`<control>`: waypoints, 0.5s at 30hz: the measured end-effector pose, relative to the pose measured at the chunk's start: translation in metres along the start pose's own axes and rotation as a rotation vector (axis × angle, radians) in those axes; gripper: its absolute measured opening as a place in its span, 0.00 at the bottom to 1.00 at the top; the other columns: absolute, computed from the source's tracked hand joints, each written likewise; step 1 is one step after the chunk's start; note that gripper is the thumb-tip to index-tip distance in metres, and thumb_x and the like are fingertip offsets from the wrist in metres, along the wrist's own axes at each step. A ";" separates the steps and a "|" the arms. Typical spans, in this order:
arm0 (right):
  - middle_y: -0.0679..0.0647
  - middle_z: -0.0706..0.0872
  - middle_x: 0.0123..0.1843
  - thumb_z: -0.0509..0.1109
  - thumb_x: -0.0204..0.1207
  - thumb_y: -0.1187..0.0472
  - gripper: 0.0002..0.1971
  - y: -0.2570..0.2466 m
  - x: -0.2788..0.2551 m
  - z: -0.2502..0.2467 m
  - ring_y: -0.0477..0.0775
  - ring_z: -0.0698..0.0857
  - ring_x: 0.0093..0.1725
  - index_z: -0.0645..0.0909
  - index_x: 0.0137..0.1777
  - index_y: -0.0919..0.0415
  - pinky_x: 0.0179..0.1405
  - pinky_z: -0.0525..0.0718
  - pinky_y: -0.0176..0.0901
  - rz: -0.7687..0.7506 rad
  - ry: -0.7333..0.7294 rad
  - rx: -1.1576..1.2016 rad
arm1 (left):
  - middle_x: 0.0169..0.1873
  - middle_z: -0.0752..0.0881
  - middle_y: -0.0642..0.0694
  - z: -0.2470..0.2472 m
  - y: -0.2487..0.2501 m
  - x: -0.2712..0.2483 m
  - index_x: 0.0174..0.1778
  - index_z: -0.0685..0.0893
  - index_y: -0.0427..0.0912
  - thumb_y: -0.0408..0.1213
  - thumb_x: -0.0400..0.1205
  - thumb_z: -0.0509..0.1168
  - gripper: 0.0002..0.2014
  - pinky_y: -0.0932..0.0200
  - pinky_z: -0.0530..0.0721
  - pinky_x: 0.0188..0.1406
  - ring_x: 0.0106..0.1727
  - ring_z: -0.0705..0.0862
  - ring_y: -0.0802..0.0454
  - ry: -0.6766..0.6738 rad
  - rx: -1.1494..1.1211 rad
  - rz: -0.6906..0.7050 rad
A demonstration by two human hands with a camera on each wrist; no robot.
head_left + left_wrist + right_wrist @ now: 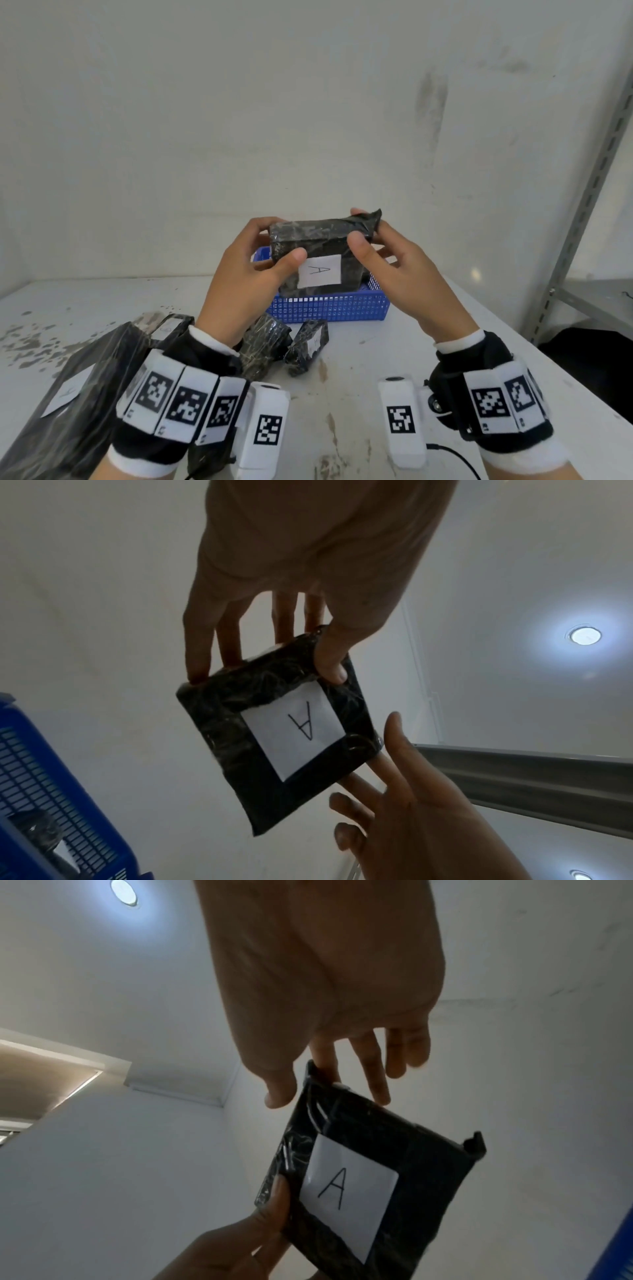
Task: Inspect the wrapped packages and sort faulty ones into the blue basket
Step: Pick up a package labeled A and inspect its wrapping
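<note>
A black wrapped package (318,240) with a white label marked "A" (320,270) is held up above the blue basket (329,308). My left hand (284,240) grips its left side, thumb on the front and fingers behind. My right hand (358,226) pinches its top right corner, where a loose flap of wrap (373,217) sticks up. The left wrist view shows the package (222,702) under my left hand (265,669), and the right wrist view shows it (428,1177) below my right hand (329,1093).
Several more black packages lie on the white table (428,342): two small ones (308,346) (263,342) in front of the basket and a large flat one (78,394) at the left. A grey metal rack (582,205) stands at the right. A black cable (455,459) runs along the near edge.
</note>
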State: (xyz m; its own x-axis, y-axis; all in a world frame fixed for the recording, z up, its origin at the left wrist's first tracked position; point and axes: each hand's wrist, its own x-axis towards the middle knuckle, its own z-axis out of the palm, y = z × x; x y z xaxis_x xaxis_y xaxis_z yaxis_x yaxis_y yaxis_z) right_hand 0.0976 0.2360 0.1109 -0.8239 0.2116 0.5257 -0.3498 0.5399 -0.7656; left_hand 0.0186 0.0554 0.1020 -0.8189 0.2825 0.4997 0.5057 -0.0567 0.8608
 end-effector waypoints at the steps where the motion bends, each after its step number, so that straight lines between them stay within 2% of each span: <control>1: 0.47 0.90 0.53 0.61 0.75 0.33 0.20 0.000 0.000 0.001 0.51 0.84 0.46 0.78 0.65 0.30 0.39 0.79 0.28 -0.006 0.013 -0.033 | 0.54 0.88 0.55 -0.001 0.000 0.000 0.57 0.81 0.55 0.38 0.77 0.73 0.14 0.56 0.89 0.46 0.48 0.91 0.50 0.005 0.001 0.004; 4: 0.40 0.90 0.50 0.65 0.83 0.43 0.14 -0.002 0.002 0.001 0.50 0.83 0.33 0.83 0.64 0.43 0.31 0.79 0.32 0.012 0.036 0.038 | 0.55 0.88 0.54 0.000 0.001 0.000 0.60 0.81 0.55 0.39 0.78 0.72 0.16 0.44 0.86 0.60 0.56 0.88 0.47 -0.019 -0.011 0.029; 7: 0.45 0.89 0.51 0.68 0.84 0.51 0.10 -0.003 0.003 0.003 0.51 0.89 0.32 0.83 0.61 0.51 0.31 0.86 0.40 0.053 0.032 0.170 | 0.56 0.88 0.54 0.002 0.004 -0.003 0.64 0.79 0.54 0.52 0.74 0.68 0.22 0.45 0.84 0.64 0.58 0.88 0.53 -0.055 -0.065 0.026; 11: 0.53 0.87 0.51 0.70 0.83 0.56 0.06 -0.004 0.003 0.005 0.54 0.89 0.30 0.82 0.57 0.55 0.32 0.88 0.41 0.038 0.040 0.232 | 0.56 0.88 0.51 0.004 0.006 -0.003 0.66 0.77 0.51 0.49 0.78 0.64 0.20 0.53 0.84 0.60 0.57 0.88 0.53 -0.077 -0.100 0.043; 15: 0.52 0.87 0.50 0.74 0.79 0.54 0.10 -0.004 0.002 0.007 0.55 0.89 0.30 0.81 0.57 0.54 0.33 0.89 0.42 0.031 0.062 0.251 | 0.53 0.88 0.51 0.005 0.006 0.000 0.66 0.76 0.48 0.40 0.87 0.60 0.12 0.62 0.82 0.53 0.54 0.88 0.55 -0.099 -0.119 0.037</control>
State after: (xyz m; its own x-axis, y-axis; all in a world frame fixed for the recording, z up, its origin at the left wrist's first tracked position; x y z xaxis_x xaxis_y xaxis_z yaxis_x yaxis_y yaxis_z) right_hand 0.0943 0.2286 0.1126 -0.8100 0.2787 0.5160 -0.4305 0.3150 -0.8459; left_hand 0.0226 0.0599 0.1067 -0.7665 0.3709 0.5243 0.4943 -0.1803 0.8504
